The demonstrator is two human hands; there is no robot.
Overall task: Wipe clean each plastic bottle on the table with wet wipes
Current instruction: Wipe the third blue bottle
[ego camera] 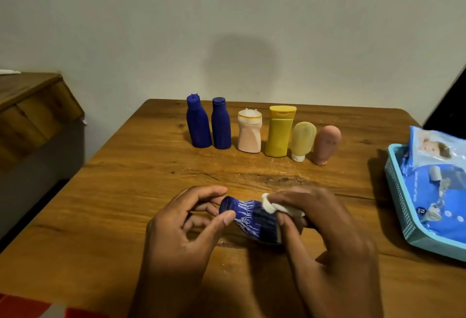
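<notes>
A dark blue plastic bottle (249,219) lies on its side just above the wooden table (126,191), cap pointing left, with whitish streaks on its body. My left hand (181,226) grips it at the cap end between thumb and fingers. My right hand (325,232) presses a bunched white wet wipe (271,206) against the bottle's lower body. At the back stand a row of bottles: two blue ones (198,122) (221,124), a peach one with a white top (249,132), a yellow one (280,132), a pale yellow tube (302,141) and a pink tube (326,144).
A light blue basket (401,201) at the table's right edge holds a blue pack of wet wipes (443,186). A wooden cabinet (30,105) stands to the left of the table. The wall is close behind the bottle row.
</notes>
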